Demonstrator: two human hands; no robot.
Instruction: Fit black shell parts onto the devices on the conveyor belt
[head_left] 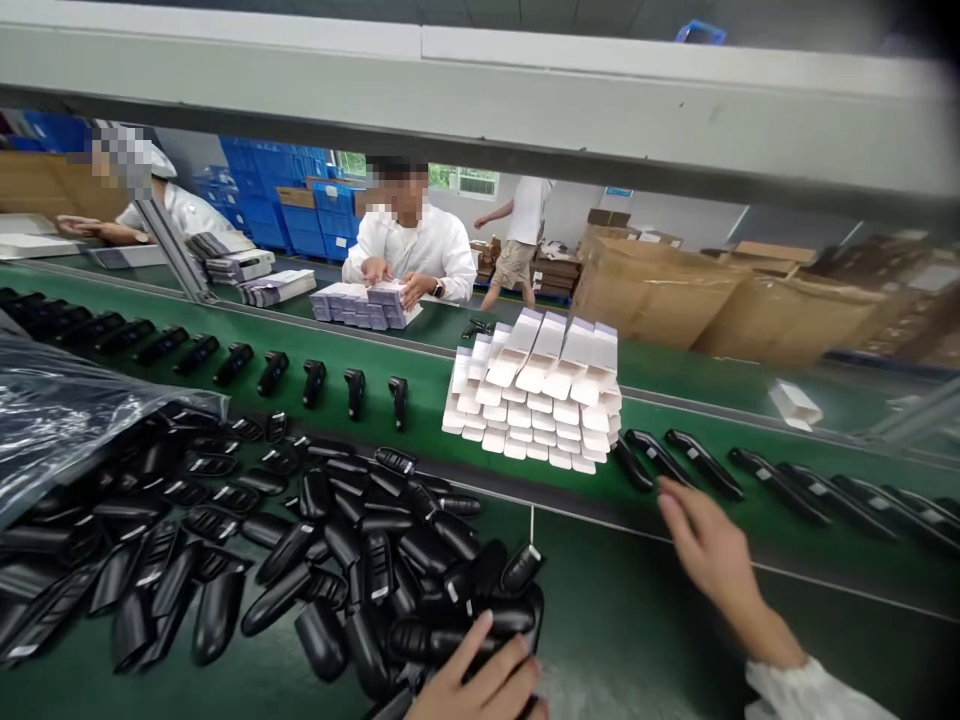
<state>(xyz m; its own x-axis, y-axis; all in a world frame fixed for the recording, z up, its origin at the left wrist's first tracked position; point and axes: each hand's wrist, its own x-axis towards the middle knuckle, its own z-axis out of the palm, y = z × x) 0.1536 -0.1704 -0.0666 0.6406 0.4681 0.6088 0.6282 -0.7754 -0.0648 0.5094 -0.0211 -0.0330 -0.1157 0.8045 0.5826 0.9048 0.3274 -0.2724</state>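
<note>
My left hand [480, 675] rests at the near edge of a heap of black plastic casings [360, 560], its fingers spread over the closest ones. Whether the fingertips grip a casing cannot be made out. Out to the right, my right hand [709, 550] is open and empty, fingers stretched toward the green conveyor belt [517, 490]. Just beyond its fingertips lie long black handle-shaped pieces [705, 465] in a slanted row. Left of them stands a stack of open white cartons [536, 400], flaps facing me.
A line of small black devices [274, 372] runs along the belt at left. Clear plastic film [97, 400] covers part of the heap. Across the belt, a person [409, 245] handles boxes [367, 305]. A grey beam [480, 95] crosses overhead. A lone white carton [795, 404] lies far right.
</note>
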